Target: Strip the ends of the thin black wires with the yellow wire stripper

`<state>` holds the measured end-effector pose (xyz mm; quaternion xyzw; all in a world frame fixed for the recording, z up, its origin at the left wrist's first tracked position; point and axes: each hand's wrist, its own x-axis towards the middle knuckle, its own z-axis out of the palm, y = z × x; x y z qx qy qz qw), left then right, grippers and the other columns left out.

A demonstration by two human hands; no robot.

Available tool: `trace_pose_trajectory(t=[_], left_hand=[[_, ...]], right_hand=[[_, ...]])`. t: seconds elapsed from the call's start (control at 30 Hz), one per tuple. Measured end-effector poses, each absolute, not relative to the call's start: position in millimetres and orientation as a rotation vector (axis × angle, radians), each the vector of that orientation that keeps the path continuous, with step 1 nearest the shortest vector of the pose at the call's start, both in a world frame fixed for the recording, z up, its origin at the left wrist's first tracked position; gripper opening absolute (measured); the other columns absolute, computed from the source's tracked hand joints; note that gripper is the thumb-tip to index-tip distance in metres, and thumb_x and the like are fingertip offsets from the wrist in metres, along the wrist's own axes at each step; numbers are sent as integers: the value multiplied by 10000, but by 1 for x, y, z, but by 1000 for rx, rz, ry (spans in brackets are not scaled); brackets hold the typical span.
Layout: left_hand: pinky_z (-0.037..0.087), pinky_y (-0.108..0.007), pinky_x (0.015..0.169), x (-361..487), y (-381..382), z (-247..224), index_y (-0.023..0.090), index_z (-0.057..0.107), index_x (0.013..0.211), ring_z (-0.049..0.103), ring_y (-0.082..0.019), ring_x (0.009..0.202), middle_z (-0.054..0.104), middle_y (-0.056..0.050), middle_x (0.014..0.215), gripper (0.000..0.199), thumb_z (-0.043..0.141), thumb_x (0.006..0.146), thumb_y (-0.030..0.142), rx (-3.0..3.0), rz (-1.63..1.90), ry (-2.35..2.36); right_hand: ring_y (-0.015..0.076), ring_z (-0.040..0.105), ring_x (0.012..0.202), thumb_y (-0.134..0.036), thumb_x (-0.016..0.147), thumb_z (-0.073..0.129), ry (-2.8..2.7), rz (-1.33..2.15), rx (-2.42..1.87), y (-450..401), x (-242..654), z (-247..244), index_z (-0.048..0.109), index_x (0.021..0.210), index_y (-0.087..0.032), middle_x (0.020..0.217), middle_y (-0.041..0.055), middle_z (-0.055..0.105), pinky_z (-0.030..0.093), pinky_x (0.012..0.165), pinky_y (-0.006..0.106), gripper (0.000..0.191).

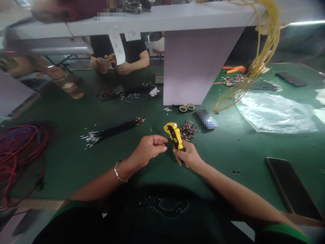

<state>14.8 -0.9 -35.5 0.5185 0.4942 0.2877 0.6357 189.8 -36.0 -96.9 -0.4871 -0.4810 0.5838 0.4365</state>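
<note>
Right at the bottom of the shot there's my dark shirt [162,220] with green trim on the sleeves, and both forearms reach out from it over a big green-matted worktop [63,169]. A long grey shelf [152,20] runs overhead on a pale upright panel [195,64], and those block part of the view across. Past them sits a co-worker [119,51] in a black tee, with both hands [102,65] around something orange. A big red and blue cable coil [20,145] lies far left, a clear plastic bag [274,113] sits right, and a loose bunch of yellow wires [269,40] hangs off the shelf. There's a dark phone [291,186] near my right arm.

The yellow wire stripper [175,135] is up off the mat in my right hand [186,157], fingers wrapped tight around its handle. My left hand [148,149], with a silver bracelet [118,173] on the wrist, sits just beside it, fingers [158,144] pinched together; can't tell if there's a thin wire in them. Just past the stripper is a small heap of terminals [188,130], with a bundle of black wires [111,133] off to the left and two small tape rolls [186,107] further up.
</note>
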Motion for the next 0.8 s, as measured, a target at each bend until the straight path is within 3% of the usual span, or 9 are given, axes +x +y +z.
trace_pose_trajectory(t=[0.1, 0.3, 0.47, 0.63, 0.8], left_hand=[[356, -218, 465, 10, 0, -32, 122, 651, 933, 459, -54, 511, 655, -52, 811, 328, 699, 613, 175, 1200, 759, 1049], [473, -305, 776, 4, -1, -20, 160, 669, 1057, 582, -116, 733, 670, -77, 996, 284, 630, 781, 212, 1297, 867, 914], [494, -351, 825, 5, -4, -16, 175, 709, 911, 609, -131, 771, 614, -99, 1231, 152, 588, 837, 233, 1257, 928, 908], [486, -347, 850, 5, -6, -13, 178, 734, 900, 602, -204, 1006, 697, -96, 1057, 165, 586, 859, 238, 1351, 918, 865], [500, -323, 774, 6, -8, -12, 181, 741, 877, 607, -215, 1027, 723, -95, 958, 153, 600, 850, 235, 1274, 919, 843]], right_hand=[[83, 395, 270, -275, 725, 621, -1114, 1523, -1141, -33, 192, -97, 488, 760, -190, 387, -95, 490, 345, 294, 196, 161], [84, 417, 281, -254, 674, 683, -862, 1706, -1010, -30, 194, -89, 497, 735, -179, 426, -82, 509, 387, 271, 207, 210], [76, 408, 285, -226, 678, 695, -767, 1805, -908, -30, 195, -86, 502, 712, -173, 445, -75, 507, 372, 255, 195, 203], [73, 404, 292, -222, 698, 691, -769, 1838, -869, -31, 196, -83, 514, 691, -168, 454, -69, 504, 369, 257, 193, 186], [88, 430, 287, -243, 706, 701, -811, 1819, -852, -32, 196, -83, 524, 672, -164, 446, -61, 520, 391, 265, 207, 197]])
